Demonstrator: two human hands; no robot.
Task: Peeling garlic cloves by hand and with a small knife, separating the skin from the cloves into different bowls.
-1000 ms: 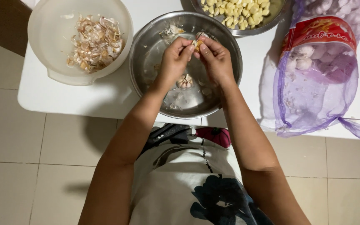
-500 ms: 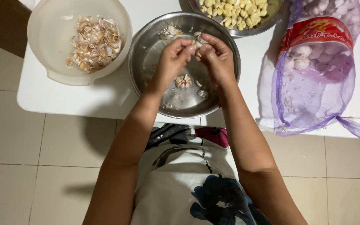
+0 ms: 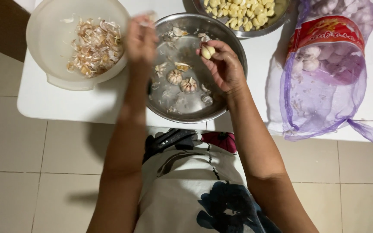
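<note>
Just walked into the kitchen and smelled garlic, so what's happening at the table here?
A person is peeling garlic at a white table. The right hand holds a peeled clove over the steel bowl, where two garlic bulbs and scraps of skin lie. The left hand, blurred, is at the rim of the white bowl that holds the papery skins. A second steel bowl of peeled cloves and a purple mesh bag of bulbs sit beyond.
</note>
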